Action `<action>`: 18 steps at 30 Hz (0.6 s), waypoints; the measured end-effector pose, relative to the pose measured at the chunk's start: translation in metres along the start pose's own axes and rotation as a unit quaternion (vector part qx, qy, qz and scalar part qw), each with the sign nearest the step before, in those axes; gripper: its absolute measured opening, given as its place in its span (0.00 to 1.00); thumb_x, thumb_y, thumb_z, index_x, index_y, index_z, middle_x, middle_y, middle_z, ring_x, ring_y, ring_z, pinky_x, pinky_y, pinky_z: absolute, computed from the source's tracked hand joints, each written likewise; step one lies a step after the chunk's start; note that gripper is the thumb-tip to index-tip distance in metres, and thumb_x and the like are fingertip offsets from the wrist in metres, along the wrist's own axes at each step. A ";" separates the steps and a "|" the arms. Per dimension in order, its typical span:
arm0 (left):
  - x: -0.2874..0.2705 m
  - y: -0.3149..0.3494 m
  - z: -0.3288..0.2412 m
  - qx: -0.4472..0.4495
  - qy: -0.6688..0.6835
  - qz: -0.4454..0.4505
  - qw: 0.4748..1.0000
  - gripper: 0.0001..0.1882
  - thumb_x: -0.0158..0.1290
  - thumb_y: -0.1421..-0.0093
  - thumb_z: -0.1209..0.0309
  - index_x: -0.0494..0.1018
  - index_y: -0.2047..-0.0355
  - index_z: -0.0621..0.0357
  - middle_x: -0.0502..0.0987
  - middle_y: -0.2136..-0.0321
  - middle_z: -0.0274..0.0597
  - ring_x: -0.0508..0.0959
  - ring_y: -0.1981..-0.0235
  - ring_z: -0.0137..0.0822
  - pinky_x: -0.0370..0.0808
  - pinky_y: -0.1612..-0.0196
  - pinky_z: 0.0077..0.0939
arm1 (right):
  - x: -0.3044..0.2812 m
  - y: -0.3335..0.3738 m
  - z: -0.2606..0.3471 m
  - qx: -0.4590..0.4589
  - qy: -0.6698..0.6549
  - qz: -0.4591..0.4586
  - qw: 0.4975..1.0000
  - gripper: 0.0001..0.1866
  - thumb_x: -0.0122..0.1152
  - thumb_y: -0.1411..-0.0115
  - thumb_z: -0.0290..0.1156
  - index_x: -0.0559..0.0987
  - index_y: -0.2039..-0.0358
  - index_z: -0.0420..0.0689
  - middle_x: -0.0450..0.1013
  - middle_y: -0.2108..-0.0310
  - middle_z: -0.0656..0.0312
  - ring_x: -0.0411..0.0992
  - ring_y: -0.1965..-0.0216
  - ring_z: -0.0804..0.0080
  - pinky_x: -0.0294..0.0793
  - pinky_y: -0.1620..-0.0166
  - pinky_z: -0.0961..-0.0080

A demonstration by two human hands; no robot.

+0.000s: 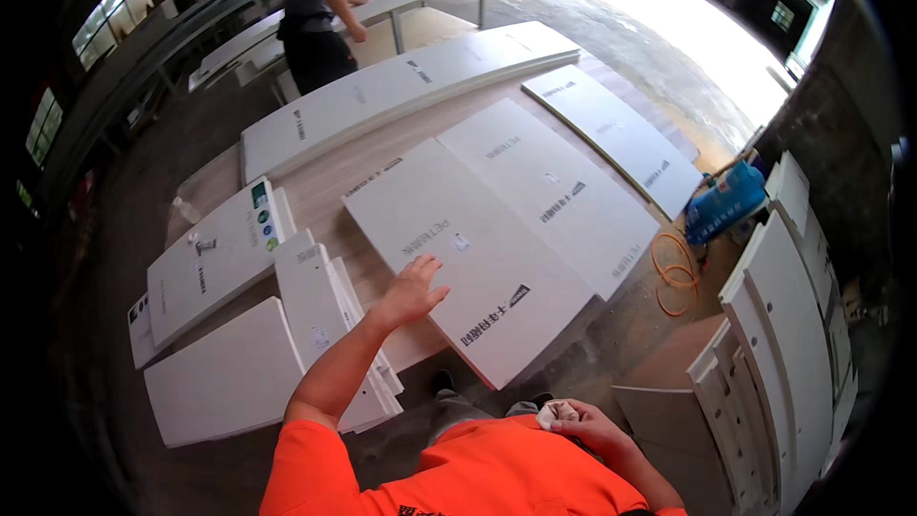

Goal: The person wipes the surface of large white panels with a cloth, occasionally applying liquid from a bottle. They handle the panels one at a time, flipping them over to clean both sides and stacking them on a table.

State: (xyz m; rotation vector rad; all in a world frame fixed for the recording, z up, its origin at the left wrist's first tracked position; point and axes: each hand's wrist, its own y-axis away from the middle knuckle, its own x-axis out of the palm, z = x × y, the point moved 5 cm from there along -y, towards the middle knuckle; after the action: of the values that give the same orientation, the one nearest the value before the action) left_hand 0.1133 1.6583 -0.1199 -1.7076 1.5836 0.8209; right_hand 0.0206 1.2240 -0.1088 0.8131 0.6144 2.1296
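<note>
My left hand [413, 292] reaches out over the near white panel [478, 277], its fingers spread, by the panel's left edge. Whether the fingertips touch the surface I cannot tell. The panel bears dark print and a small pale sticker [460, 243]. A second white panel [549, 186] lies right beyond it, edge against edge. Close to my orange shirt, my right hand [597, 430] is closed on a crumpled white cloth [556, 414]; its fingers partly cover the cloth.
Several white boards [215, 272] lie stacked at the left. A long board [401, 86] and a smaller panel [616, 139] lie farther back. Upright boards [778, 325] lean at the right, near a blue bag [728, 201] and an orange hose [674, 277]. Another person [318, 14] stands at the far tables.
</note>
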 end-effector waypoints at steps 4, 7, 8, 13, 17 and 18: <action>0.097 -0.027 -0.110 0.067 0.047 0.085 0.993 0.30 0.63 0.37 0.60 0.73 0.40 0.65 0.73 0.39 0.58 0.75 0.39 0.54 0.73 0.37 0.44 | -0.086 0.036 0.024 -0.066 0.107 -0.071 0.990 0.19 0.65 0.34 0.26 0.78 0.43 0.38 0.77 0.52 0.67 0.72 0.49 0.81 0.71 0.43 0.80; 0.174 -0.061 -0.196 0.029 0.133 0.242 0.961 0.30 0.62 0.35 0.58 0.72 0.39 0.64 0.75 0.40 0.57 0.78 0.42 0.51 0.76 0.40 0.41 | -0.150 0.082 0.038 -0.156 0.063 -0.183 0.969 0.15 0.64 0.31 0.29 0.80 0.45 0.40 0.79 0.54 0.67 0.73 0.52 0.82 0.72 0.46 0.80; 0.196 -0.071 -0.225 0.047 0.141 0.269 0.952 0.31 0.62 0.34 0.56 0.71 0.37 0.64 0.77 0.41 0.57 0.79 0.43 0.49 0.76 0.40 0.39 | -0.169 0.100 0.042 -0.174 0.057 -0.224 0.957 0.15 0.64 0.31 0.29 0.81 0.46 0.40 0.79 0.55 0.67 0.73 0.52 0.82 0.73 0.47 0.80; 0.260 -0.131 -0.359 0.076 0.182 0.411 0.890 0.31 0.59 0.32 0.57 0.70 0.36 0.65 0.78 0.42 0.54 0.79 0.42 0.45 0.75 0.40 0.35 | -0.244 0.184 0.056 -0.325 -0.116 -0.375 0.860 0.12 0.63 0.29 0.29 0.81 0.47 0.41 0.77 0.60 0.70 0.73 0.60 0.84 0.76 0.56 0.82; 0.299 -0.211 -0.444 0.110 0.192 0.448 0.866 0.22 0.53 0.26 0.59 0.76 0.43 0.64 0.84 0.53 0.40 0.82 0.53 0.31 0.77 0.46 0.29 | -0.300 0.235 0.046 -0.357 -0.259 -0.492 0.750 0.14 0.65 0.32 0.26 0.80 0.47 0.39 0.76 0.63 0.70 0.72 0.64 0.83 0.74 0.59 0.81; 0.316 -0.231 -0.458 0.116 0.207 0.476 0.847 0.21 0.52 0.26 0.59 0.78 0.45 0.64 0.85 0.54 0.40 0.82 0.54 0.29 0.77 0.47 0.28 | -0.315 0.244 0.038 -0.364 -0.272 -0.535 0.712 0.14 0.65 0.32 0.26 0.79 0.47 0.38 0.75 0.63 0.70 0.71 0.64 0.83 0.74 0.60 0.81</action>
State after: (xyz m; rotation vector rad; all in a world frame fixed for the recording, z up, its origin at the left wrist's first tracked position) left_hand 0.3707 1.1143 -0.0955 -0.8699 2.7754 0.6499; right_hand 0.0900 0.8364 -0.0351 0.3855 -0.1355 0.8094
